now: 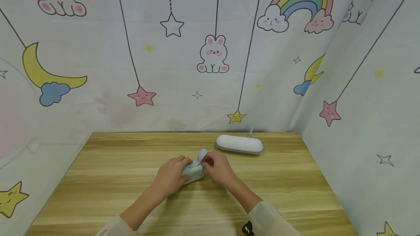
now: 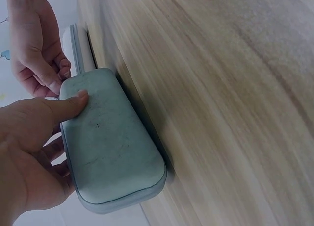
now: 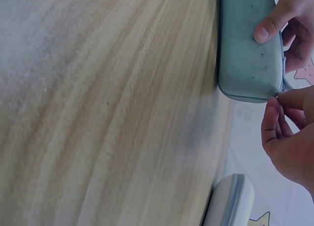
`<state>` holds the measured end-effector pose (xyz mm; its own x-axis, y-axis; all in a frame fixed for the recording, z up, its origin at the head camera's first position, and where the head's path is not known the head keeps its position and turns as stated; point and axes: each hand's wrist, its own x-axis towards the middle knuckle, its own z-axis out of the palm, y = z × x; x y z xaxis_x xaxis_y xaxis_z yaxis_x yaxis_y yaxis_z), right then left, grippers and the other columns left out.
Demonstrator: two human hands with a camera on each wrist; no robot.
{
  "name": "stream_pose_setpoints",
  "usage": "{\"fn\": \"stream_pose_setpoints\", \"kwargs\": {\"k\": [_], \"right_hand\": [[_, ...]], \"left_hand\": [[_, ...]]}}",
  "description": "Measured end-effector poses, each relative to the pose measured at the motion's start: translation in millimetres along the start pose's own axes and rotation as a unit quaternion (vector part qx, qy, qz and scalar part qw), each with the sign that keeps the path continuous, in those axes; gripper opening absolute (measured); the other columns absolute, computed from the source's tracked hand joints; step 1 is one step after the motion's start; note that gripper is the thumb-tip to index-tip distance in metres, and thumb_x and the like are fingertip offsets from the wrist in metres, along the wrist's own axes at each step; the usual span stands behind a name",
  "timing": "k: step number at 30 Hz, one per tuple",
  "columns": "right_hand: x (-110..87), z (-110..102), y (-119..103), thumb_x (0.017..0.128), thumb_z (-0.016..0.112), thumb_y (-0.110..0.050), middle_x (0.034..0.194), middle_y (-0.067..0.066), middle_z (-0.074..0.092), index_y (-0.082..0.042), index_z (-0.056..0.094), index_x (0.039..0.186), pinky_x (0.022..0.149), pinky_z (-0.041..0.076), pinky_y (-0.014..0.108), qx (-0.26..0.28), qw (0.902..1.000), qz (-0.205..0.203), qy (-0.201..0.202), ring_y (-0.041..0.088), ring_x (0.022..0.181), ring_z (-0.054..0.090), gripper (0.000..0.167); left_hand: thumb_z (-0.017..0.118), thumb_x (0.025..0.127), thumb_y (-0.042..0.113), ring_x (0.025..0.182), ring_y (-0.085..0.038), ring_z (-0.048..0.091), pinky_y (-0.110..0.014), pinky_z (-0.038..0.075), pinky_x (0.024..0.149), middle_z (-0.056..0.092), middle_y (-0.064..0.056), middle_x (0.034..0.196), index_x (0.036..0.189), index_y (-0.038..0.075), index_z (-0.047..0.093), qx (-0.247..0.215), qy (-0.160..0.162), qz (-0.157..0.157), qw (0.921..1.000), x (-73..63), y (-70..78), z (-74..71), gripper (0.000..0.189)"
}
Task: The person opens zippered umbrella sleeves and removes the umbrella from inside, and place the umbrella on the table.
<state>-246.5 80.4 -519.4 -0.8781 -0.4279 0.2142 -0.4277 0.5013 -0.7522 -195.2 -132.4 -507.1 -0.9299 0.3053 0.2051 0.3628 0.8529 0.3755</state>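
Observation:
A pale green zippered glasses case (image 1: 194, 173) stands on its long edge on the table, its zipper seam and a light grey strap loop (image 1: 202, 153) uppermost. My left hand (image 1: 171, 176) grips it from the left. In the left wrist view the thumb presses the case's broad, slightly smudged face (image 2: 110, 142), with the other fingers behind. At the case's far right corner my right hand (image 1: 219, 166) pinches the zipper pull between thumb and forefinger; the pull is mostly hidden by the fingertips. The right wrist view has these fingers (image 3: 287, 101) right at the zippered corner.
A second, white case (image 1: 239, 144) with a small strap lies farther back to the right, near the table's rear edge. The wood-grain table (image 1: 131, 156) is bounded by white cartoon-printed curtains (image 1: 183, 83) behind and at the sides.

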Motion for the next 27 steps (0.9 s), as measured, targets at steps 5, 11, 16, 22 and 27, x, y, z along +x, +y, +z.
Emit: {"fn": "stream_pose_setpoints", "kwargs": {"k": [5,11,16,22,27], "right_hand": [[0.7,3.1,1.0,0.098,0.073,-0.001,0.093,0.002,0.069,-0.003,0.072,0.094,0.075,0.058,0.026,0.016,0.9999,-0.002,0.005,0.012,0.084,0.066,0.005],[0.2,7.3,1.9,0.097,0.073,0.001,0.092,0.004,0.069,-0.003,0.070,0.093,0.074,0.058,0.026,0.042,0.9989,0.005,0.018,0.012,0.083,0.066,0.006],[0.5,9.4,-0.1,0.098,0.073,0.000,0.094,0.004,0.070,-0.004,0.072,0.094,0.076,0.058,0.026,0.071,0.9969,0.021,0.030,0.012,0.084,0.067,0.006],[1.8,10.1,-0.3,0.098,0.073,-0.002,0.093,0.003,0.071,-0.005,0.073,0.093,0.076,0.058,0.026,0.066,0.9969,0.025,0.034,0.012,0.084,0.068,0.005],[1.8,8.1,-0.7,0.098,0.073,-0.004,0.094,0.001,0.072,-0.008,0.073,0.093,0.077,0.059,0.027,0.065,0.9968,0.035,0.032,0.012,0.086,0.069,0.006]], "left_hand": [[0.094,0.082,0.018,0.097,-0.024,0.068,-0.045,0.058,0.078,0.070,-0.003,0.110,0.124,0.012,0.072,0.000,0.000,0.001,1.0000,-0.5,1.0,0.1,0.048],[0.093,0.082,0.019,0.097,-0.024,0.068,-0.045,0.059,0.077,0.070,-0.003,0.111,0.124,0.013,0.072,0.001,0.000,-0.006,1.0000,-1.2,0.5,1.0,0.048],[0.094,0.081,0.019,0.097,-0.024,0.068,-0.044,0.058,0.076,0.070,-0.002,0.111,0.124,0.013,0.072,0.002,0.001,-0.009,1.0000,-0.8,-1.0,0.4,0.048],[0.094,0.081,0.020,0.097,-0.023,0.068,-0.043,0.058,0.077,0.070,-0.001,0.111,0.125,0.013,0.072,0.009,-0.001,-0.009,0.9999,-0.1,-2.8,1.0,0.049],[0.093,0.082,0.021,0.097,-0.022,0.068,-0.043,0.058,0.078,0.070,-0.002,0.110,0.127,0.013,0.073,0.011,-0.005,-0.011,0.9999,-0.2,-3.3,1.2,0.050]]}}
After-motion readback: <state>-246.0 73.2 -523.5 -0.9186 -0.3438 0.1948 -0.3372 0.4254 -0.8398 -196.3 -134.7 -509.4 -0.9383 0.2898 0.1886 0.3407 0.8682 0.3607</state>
